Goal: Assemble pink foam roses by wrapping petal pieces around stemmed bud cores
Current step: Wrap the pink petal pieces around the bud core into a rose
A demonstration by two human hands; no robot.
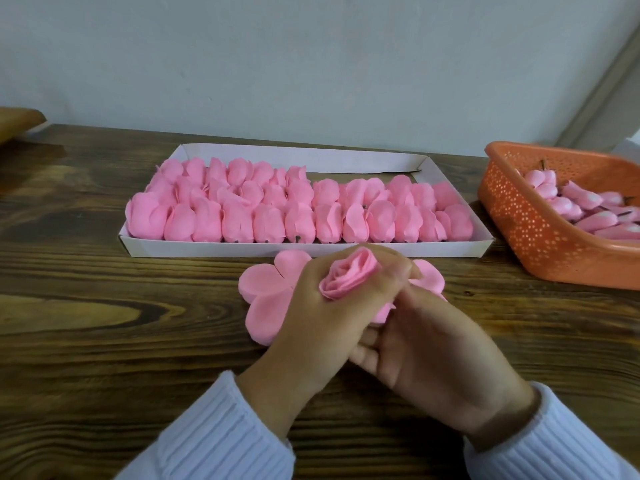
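My left hand (311, 317) grips a pink foam rose (348, 277) whose wrapped petals curl upward between my fingers. My right hand (429, 344) sits just below and to the right, its fingers curled against the rose's underside, where the stem is hidden. Beneath both hands a stack of flat pink petal pieces (263, 296) lies on the wooden table (104, 341). A white cardboard tray (311, 249) behind them holds several rows of finished roses (298, 209).
An orange perforated basket (519, 223) at the right holds several stemmed bud cores (581, 202). A brown object (17, 123) pokes in at the far left edge. A pale wall rises behind the table.
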